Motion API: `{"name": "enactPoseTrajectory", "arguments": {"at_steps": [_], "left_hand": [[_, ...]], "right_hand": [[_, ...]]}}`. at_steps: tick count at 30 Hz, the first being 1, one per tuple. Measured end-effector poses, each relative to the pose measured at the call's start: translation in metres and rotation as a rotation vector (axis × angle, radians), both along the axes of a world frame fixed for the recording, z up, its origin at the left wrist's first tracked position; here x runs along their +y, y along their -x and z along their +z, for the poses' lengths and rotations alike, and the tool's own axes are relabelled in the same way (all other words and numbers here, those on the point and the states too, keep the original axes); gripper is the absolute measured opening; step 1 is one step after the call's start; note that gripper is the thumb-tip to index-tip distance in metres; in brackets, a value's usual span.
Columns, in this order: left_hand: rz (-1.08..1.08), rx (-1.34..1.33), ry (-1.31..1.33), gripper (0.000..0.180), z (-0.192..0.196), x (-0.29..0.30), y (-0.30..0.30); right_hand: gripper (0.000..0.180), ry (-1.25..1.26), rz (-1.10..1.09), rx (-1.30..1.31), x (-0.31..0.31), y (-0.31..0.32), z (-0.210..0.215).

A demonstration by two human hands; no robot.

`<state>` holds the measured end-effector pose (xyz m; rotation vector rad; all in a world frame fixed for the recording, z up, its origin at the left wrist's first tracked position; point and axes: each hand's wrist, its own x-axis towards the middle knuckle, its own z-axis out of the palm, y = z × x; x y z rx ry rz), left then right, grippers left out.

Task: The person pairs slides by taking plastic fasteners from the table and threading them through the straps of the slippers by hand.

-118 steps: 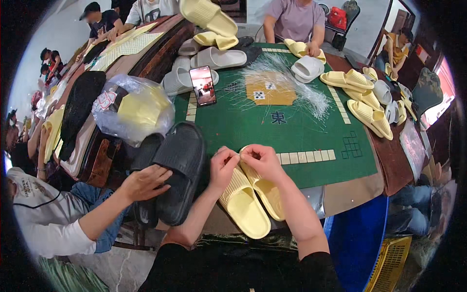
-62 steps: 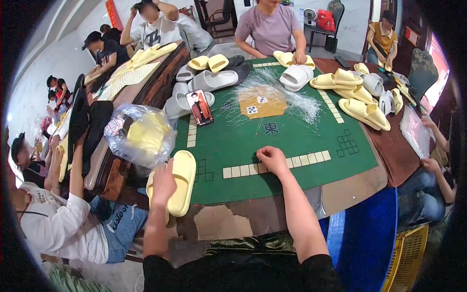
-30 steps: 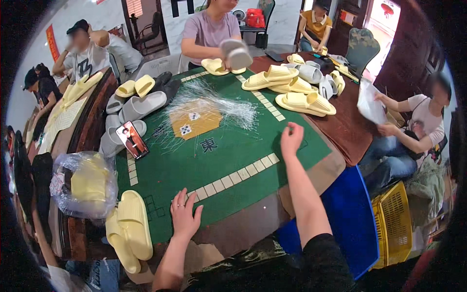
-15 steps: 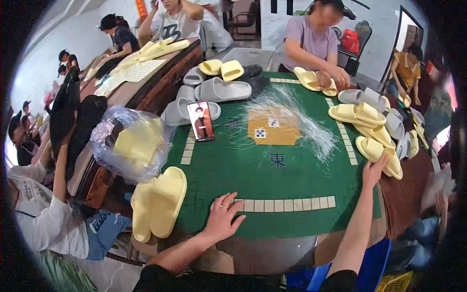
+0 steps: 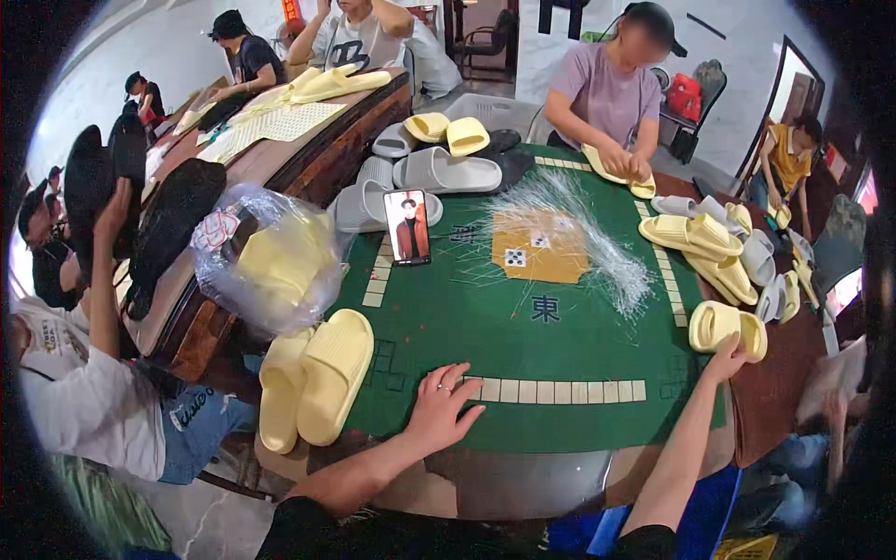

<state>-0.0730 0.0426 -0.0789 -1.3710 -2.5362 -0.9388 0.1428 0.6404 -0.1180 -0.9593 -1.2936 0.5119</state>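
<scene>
My left hand [image 5: 441, 407] lies on the green table mat [image 5: 467, 327] with its fingers spread, beside the left end of a printed row of white tiles [image 5: 560, 391]. It holds nothing. At the right edge of the mat, my right hand [image 5: 724, 360] has its fingers closed on the near end of a pair of yellow slippers [image 5: 717, 324]; its fingertips are partly hidden by them. Beyond these, more yellow slippers [image 5: 691, 237] and grey slippers [image 5: 761, 257] lie in a pile. Another yellow pair [image 5: 334, 378] rests at the mat's left edge.
Clear thin plastic strands [image 5: 597, 233] spread over the mat's middle. A phone [image 5: 407, 229] leans against grey slippers [image 5: 446, 172] at the left. A clear bag [image 5: 271, 261] of yellow pieces stands nearby. Across the table, a person [image 5: 611, 103] handles yellow slippers [image 5: 611, 168].
My right hand has closed on the yellow slippers and drawn them nearer, away from the pile. My left hand has stayed at the tile row. The view has shifted slightly.
</scene>
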Motion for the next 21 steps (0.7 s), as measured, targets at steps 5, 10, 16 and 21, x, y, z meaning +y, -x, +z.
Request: {"name": "enactPoseTrajectory", "arguments": {"at_steps": [5,10,16,21], "left_hand": [[0.026,0.03,-0.035,0.041,-0.008,-0.008,0.0],[0.007,0.07,-0.098,0.042,-0.018,-0.012,0.002],[0.02,-0.021,-0.45,0.06,0.015,-0.025,0.0],[-0.118,0.101,-0.622,0.069,0.035,-0.043,0.002]], "right_hand": [[0.039,0.055,-0.078,0.153,-0.079,-0.002,0.003],[0.029,0.007,0.079,0.127,-0.16,-0.02,0.002],[0.012,-0.114,0.737,-0.225,-0.355,0.017,0.073],[0.022,-0.52,1.211,-0.745,-0.412,0.061,0.103]]}}
